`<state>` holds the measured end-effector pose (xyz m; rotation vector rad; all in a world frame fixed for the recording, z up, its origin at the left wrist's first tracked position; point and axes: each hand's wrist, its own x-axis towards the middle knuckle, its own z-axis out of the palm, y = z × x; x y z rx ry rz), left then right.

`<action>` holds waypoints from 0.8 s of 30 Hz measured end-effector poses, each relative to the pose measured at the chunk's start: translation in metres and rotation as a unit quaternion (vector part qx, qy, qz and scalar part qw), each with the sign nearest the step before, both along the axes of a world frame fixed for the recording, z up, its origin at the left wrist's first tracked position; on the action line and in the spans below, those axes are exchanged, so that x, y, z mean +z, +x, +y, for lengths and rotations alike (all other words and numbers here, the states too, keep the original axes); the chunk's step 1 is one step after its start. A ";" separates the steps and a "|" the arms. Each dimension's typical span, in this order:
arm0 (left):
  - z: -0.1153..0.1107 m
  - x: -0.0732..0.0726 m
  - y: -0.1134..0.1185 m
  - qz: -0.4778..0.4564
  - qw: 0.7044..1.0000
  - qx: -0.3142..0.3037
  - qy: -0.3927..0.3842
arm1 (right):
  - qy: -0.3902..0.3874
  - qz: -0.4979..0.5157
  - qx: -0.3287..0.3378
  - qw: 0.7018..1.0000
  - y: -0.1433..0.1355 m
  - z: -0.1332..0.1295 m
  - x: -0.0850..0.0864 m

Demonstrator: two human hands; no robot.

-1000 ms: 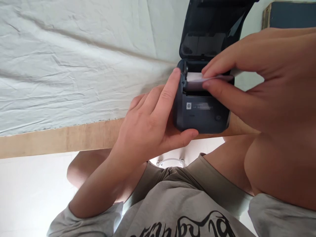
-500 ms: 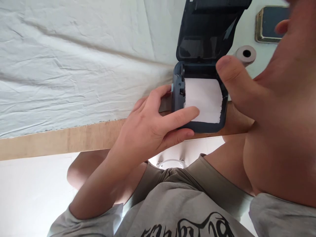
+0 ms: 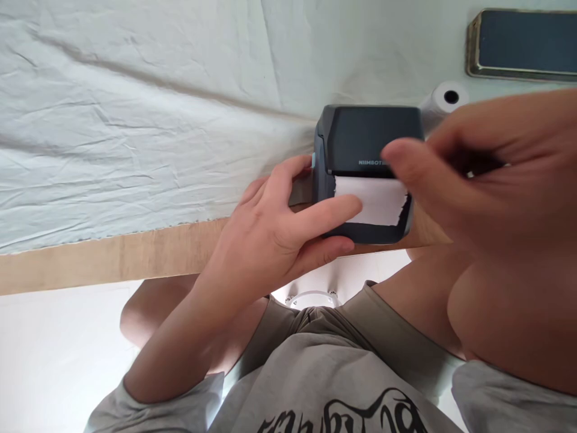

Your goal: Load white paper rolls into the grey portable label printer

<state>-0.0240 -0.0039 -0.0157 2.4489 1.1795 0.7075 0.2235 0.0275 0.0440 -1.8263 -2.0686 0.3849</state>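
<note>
1. Our left hand [image 3: 265,225], just left of the frame's centre, grips the lower left corner of a dark printer [image 3: 347,135]: index finger on white paper [image 3: 383,201], thumb along the bottom edge, other fingers against the left side.
2. Our right hand [image 3: 496,174], blurred at right, has curled fingers and a thumb over the printer's lid [image 3: 376,129]; we cannot tell whether it touches the lid or holds anything.
3. We find the printer right of centre, its lower end over the wooden table edge [image 3: 112,255]. Its lid is down; whether it is latched, we cannot tell.
4. We judge the printer stiff, fairly light and smooth, best held by its sides; the paper seems thin and easily torn.
5. Its long axis appears to run from top to bottom of the frame, the paper pointing down towards us.
6. At upper right, we see a paper roll [image 3: 436,107] and a dark phone [image 3: 527,43].
</note>
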 end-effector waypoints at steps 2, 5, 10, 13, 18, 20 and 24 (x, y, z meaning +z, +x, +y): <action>0.001 0.001 -0.001 -0.001 1.000 -0.003 -0.007 | -0.024 -0.041 -0.004 0.999 -0.005 0.003 0.001; 0.001 0.003 -0.001 -0.001 1.000 0.016 -0.025 | -0.074 -0.109 -0.055 0.990 -0.011 0.010 0.003; 0.000 0.004 0.003 0.010 0.998 0.061 -0.029 | -0.195 -0.193 -0.123 0.954 -0.020 0.016 0.010; 0.001 0.006 0.007 0.008 0.997 0.073 -0.019 | -0.207 -0.182 -0.129 0.953 -0.019 0.017 0.011; 0.000 0.013 0.013 0.029 0.994 0.097 -0.048 | -0.128 -0.052 0.010 0.990 0.011 0.024 0.000; 0.001 0.013 0.013 0.035 0.994 0.096 -0.044 | -0.133 -0.005 0.054 0.990 0.019 0.028 -0.007; 0.002 0.009 0.010 0.044 0.994 0.080 -0.060 | -0.145 0.028 0.075 0.986 0.014 0.031 -0.020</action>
